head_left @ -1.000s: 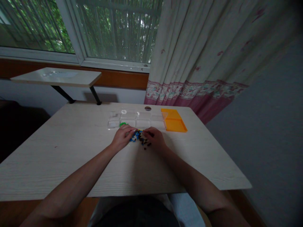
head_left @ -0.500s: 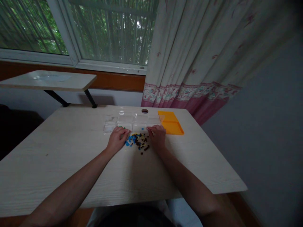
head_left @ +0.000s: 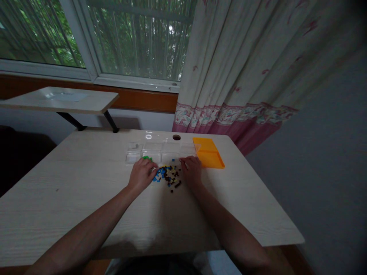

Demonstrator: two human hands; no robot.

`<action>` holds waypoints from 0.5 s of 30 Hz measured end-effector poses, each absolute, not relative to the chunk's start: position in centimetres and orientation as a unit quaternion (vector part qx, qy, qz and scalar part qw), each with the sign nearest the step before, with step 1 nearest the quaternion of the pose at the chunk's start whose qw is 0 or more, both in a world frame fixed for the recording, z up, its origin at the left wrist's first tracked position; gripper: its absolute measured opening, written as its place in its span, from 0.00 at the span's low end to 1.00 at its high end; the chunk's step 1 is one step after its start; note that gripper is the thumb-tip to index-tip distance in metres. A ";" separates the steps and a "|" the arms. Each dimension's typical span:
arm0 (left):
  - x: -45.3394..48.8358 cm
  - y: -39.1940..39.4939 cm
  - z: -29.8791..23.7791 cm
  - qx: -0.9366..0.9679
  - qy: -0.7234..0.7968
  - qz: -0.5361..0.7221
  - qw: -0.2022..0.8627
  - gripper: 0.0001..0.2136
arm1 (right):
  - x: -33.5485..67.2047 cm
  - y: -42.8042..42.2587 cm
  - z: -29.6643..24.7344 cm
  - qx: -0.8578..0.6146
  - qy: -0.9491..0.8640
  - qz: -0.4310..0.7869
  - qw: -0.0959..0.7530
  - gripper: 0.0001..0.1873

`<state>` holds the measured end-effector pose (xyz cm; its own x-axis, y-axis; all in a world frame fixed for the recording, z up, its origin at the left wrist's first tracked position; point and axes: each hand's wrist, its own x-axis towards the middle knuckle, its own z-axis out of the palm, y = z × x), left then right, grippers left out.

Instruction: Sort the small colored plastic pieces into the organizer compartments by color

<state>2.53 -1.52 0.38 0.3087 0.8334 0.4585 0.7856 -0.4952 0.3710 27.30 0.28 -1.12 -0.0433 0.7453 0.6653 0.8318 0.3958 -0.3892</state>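
- two hands of mine: left hand (head_left: 140, 175), right hand (head_left: 191, 172)
- one clear compartment box (head_left: 160, 152)
- one orange tray (head_left: 208, 157)
- small bricks (head_left: 169, 176): too many for me to count

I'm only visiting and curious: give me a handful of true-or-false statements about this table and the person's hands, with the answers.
1. The small coloured pieces lie loose on the table, between the left hand and the right hand. True.
2. The orange tray sits to the left of the clear box. False: it lies at the box's right end.
3. Green pieces show at the clear box, just past the left hand's fingertips. True.
4. The right hand is raised high, holding the orange tray. False: it is low at the pile's right edge, apart from the tray.
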 end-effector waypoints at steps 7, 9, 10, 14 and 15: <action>2.4 -1.4 0.0 0.844 0.455 0.280 0.051 0.11 | 27.0 0.1 -0.9 -0.546 -0.721 -0.043 0.424 0.09; 2.4 -1.4 -0.1 0.846 0.453 0.276 0.054 0.11 | 26.9 0.1 -0.9 -0.549 -0.720 -0.041 0.423 0.08; 2.5 -1.4 0.0 0.846 0.454 0.274 0.057 0.10 | 26.9 0.0 -0.9 -0.550 -0.719 -0.040 0.423 0.08; 2.5 -1.5 0.1 0.846 0.459 0.264 0.069 0.09 | 26.8 -0.1 -0.8 -0.551 -0.715 -0.032 0.430 0.08; 2.6 -1.5 0.2 0.846 0.459 0.261 0.073 0.09 | 26.7 -0.1 -0.8 -0.550 -0.714 -0.031 0.432 0.08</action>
<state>2.57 -1.51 0.16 0.4420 0.8152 0.3743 0.7394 -0.5674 0.3624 26.74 -0.12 -0.80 -0.0220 0.7589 0.6509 0.8119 0.3935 -0.4314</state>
